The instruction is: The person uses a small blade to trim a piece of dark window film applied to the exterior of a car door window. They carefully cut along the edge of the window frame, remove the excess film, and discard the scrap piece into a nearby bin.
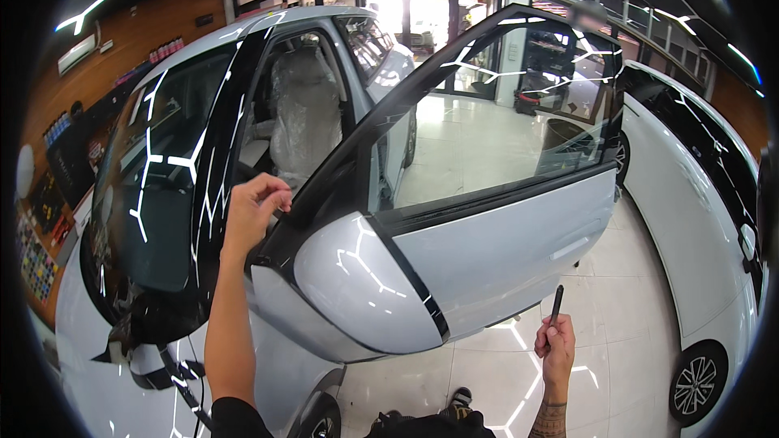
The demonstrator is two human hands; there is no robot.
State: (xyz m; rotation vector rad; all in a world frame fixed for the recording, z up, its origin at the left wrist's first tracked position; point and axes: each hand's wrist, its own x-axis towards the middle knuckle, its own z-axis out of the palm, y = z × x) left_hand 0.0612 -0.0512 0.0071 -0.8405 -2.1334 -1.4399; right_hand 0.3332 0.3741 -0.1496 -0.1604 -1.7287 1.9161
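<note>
Going left to right from where I'm standing, with 12 being straight ahead of the person: around 10 o'clock there's a board of small multicoloured squares [36,264], and the brown wood-panelled wall [142,40] runs behind toward 11. Next is a glossy silvery car with black pillars [217,146], nose toward us, with some crumpled black material [162,316] lying at the base of its windscreen. The left hand [253,204] is up at 11, fingertips drawn in narrow, right by the door's front corner; can't tell if it's touching, or if anything's pinched in there. Past it, a pale front seat wrapped in clear plastic [304,113] shows inside. Then the rounded silver mirror housing [349,284], and behind it the silvery door with a black window frame [503,227], swung wide open across 12. The right hand [556,345] is low at 2, closed around a slim black stick-shaped tool [557,306] pointing up, clear of the door, over shiny pale floor tiles [600,308]. Further out at 2 sits a second car, white with dark windows [698,227].
</note>
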